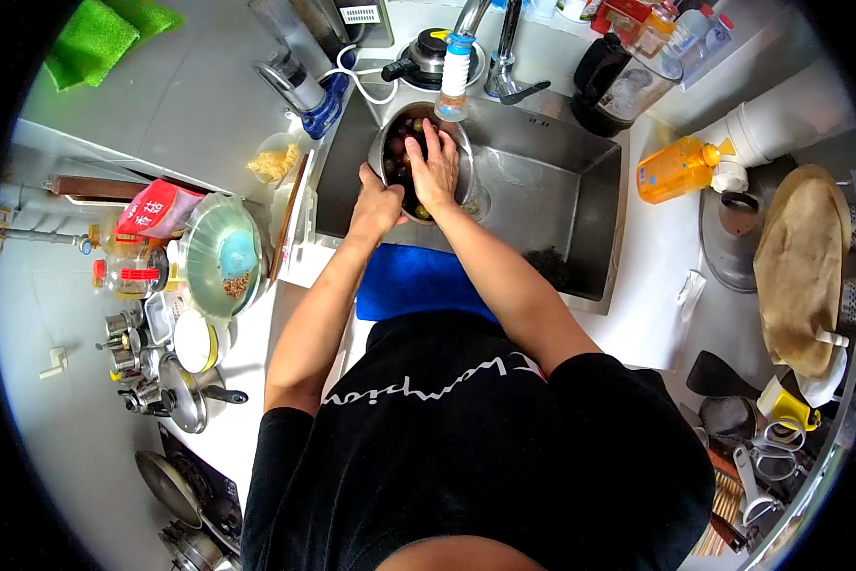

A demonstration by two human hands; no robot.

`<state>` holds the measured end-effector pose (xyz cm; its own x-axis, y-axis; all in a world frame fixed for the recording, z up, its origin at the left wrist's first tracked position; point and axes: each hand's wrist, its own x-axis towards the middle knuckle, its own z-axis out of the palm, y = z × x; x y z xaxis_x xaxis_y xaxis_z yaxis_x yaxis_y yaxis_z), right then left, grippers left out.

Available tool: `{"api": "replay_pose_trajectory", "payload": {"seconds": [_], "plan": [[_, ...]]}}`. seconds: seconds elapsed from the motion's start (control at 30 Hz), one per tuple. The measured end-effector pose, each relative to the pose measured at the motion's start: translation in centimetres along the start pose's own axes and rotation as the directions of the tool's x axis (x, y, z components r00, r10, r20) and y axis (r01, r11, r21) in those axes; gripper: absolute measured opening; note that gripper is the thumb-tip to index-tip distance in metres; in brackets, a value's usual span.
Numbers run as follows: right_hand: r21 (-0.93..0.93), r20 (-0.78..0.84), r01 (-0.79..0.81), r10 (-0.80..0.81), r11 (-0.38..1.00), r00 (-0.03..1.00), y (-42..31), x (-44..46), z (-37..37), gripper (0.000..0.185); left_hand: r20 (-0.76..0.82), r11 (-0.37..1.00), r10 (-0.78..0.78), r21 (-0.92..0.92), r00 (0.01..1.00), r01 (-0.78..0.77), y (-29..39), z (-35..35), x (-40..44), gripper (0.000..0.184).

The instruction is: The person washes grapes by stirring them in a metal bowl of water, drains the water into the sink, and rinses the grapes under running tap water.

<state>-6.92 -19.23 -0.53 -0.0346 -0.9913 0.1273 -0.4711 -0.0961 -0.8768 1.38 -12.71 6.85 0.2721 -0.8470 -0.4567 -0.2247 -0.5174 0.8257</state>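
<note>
A round metal pot (466, 157) sits in the left part of the steel sink (533, 171), under the tap. In it lie several small round fruits (397, 147), dark red and some greenish; their exact kind I cannot make out. My left hand (378, 205) is closed on the pot's near left rim. My right hand (433, 173) reaches into the pot with its fingers apart and rests over the fruits, hiding part of them. Just above the pot hangs the tap's blue and white nozzle (456, 76).
A blue cloth (414, 283) lies along the sink's front edge. Right of the sink lies an orange soap bottle (676, 171); behind it stands a glass jug (628, 81). On the left are a blue-based appliance (323, 105) and a pale green bowl (204, 243).
</note>
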Motion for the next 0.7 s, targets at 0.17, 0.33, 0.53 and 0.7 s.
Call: {"api": "replay_pose_trajectory", "payload": {"seconds": [0.17,0.33,0.53,0.7], "plan": [[0.030,-0.027,0.005,-0.004,1.000,1.000,-0.23,-0.07,0.08,0.054,-0.057,0.997,0.014,0.070,0.998,-0.010,0.10,0.10,-0.10,0.073],[0.061,-0.051,-0.003,0.006,0.998,0.999,-0.57,-0.03,0.43,0.053,-0.074,0.970,0.046,0.242,0.996,-0.027,0.87,-0.32,-0.72,0.074],[0.091,-0.064,0.008,-0.002,0.996,0.998,-0.65,-0.03,0.64,0.053,-0.129,0.935,0.117,0.350,0.985,-0.065,-0.03,-0.33,-0.35,0.075],[0.088,-0.097,0.028,-0.019,0.996,0.995,-0.53,0.01,0.88,0.052,-0.137,0.917,0.140,0.393,0.981,-0.076,0.25,-0.33,-0.65,0.076]]}}
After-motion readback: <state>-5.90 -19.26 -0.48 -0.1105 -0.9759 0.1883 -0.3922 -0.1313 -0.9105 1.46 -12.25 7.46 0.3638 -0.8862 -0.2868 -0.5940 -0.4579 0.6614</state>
